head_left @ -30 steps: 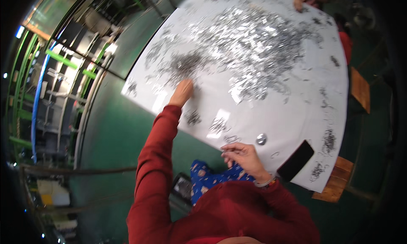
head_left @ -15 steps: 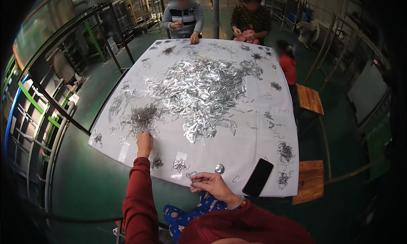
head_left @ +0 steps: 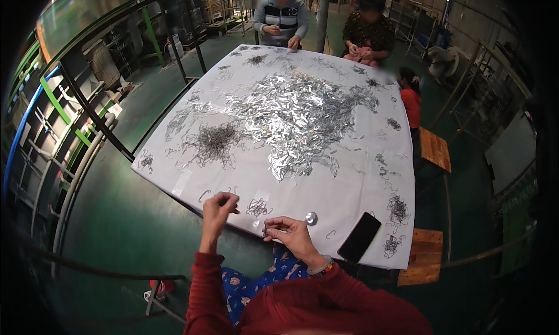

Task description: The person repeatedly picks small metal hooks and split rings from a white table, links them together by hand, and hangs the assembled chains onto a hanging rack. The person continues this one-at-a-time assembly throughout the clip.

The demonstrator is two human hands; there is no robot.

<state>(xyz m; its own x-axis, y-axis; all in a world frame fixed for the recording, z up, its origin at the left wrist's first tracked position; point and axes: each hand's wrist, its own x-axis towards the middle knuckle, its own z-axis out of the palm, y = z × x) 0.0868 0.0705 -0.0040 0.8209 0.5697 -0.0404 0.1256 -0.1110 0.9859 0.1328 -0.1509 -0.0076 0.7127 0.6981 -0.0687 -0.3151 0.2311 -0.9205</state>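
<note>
A large white table [head_left: 361,218] carries a big heap of shiny silver metal pieces [head_left: 297,114] and a darker tangle of thin wire pieces [head_left: 214,142]. My left hand [head_left: 216,210] is raised over the near edge, fingers pinched on a thin wire piece. My right hand [head_left: 291,233] rests at the near edge, fingers curled around small wire pieces. A small pile of wire pieces [head_left: 258,207] lies between both hands. A round silver disc [head_left: 311,218] sits just right of my right hand.
A black phone [head_left: 359,237] lies near the front right corner, with small wire piles [head_left: 397,208] beside it. Two people work at the far edge, a third in red at the right side. Wooden stools [head_left: 435,149] stand right; metal racks left.
My left hand has come back from the dark wire tangle to the near edge, now pinched on a wire piece. The view has tilted up, showing the far side and the people.
</note>
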